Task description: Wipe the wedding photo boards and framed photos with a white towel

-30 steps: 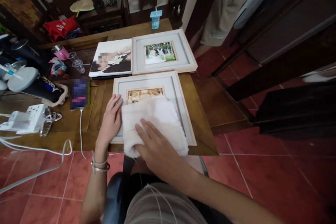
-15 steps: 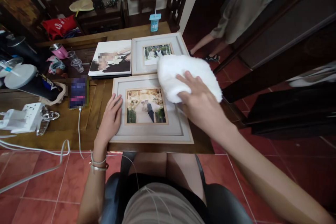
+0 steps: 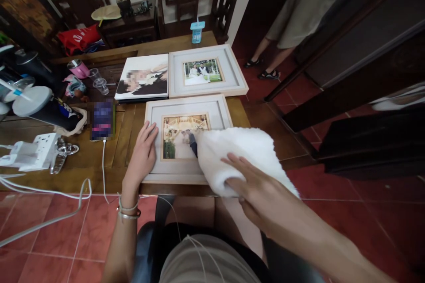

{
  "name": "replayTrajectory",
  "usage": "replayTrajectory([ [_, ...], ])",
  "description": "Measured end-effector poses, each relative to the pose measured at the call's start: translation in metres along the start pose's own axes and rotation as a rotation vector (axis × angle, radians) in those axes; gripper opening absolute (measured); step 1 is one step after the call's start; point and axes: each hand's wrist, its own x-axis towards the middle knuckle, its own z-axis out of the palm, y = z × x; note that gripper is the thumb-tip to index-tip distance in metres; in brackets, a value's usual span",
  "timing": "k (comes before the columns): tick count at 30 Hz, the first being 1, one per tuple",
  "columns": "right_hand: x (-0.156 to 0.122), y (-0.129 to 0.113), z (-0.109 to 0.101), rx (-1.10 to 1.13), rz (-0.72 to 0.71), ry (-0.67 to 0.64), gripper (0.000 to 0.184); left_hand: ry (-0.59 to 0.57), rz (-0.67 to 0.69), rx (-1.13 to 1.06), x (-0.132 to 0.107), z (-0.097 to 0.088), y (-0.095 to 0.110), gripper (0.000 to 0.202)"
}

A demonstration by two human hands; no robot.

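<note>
A light wood picture frame (image 3: 186,105) with a wedding photo lies flat at the table's near edge. My left hand (image 3: 142,152) rests on its left border, fingers stretched out. Over the frame's right part, a fluffy white cloth (image 3: 245,148) is pressed down by my right hand (image 3: 245,181), whose fingers grip a fold of it. The cloth hides the frame's lower right corner and some of the photo. Behind it lie a second picture frame (image 3: 239,68) with a couple's photo and, to its left, a photo album (image 3: 146,90).
On the table's left stand a phone (image 3: 102,119) on a cable, a power strip (image 3: 44,152), a large lidded tumbler (image 3: 33,101) and a pink cup (image 3: 78,68). A blue drink cup (image 3: 197,33) stands at the far edge. A person (image 3: 279,40) stands beyond, right.
My right hand has drawn the white cloth toward me, down the frame's right side, uncovering the far frame. My left hand stays on the left border. The standing person's legs have shifted slightly.
</note>
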Motion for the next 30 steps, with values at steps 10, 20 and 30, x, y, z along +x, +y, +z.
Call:
replayTrajectory([
  [10,0.096,0.068,0.039,-0.091,0.057,0.107,0.036,0.042,0.042,-0.052,-0.003,0.002,-0.005,0.046],
  [20,0.006,-0.011,0.002,0.181,-0.102,-0.093,0.032,-0.001,-0.041,-0.027,0.002,-0.002,0.004,0.041],
  [30,0.111,0.059,0.037,-0.094,-0.002,0.084,0.041,0.003,0.014,-0.019,-0.001,-0.002,0.000,0.039],
])
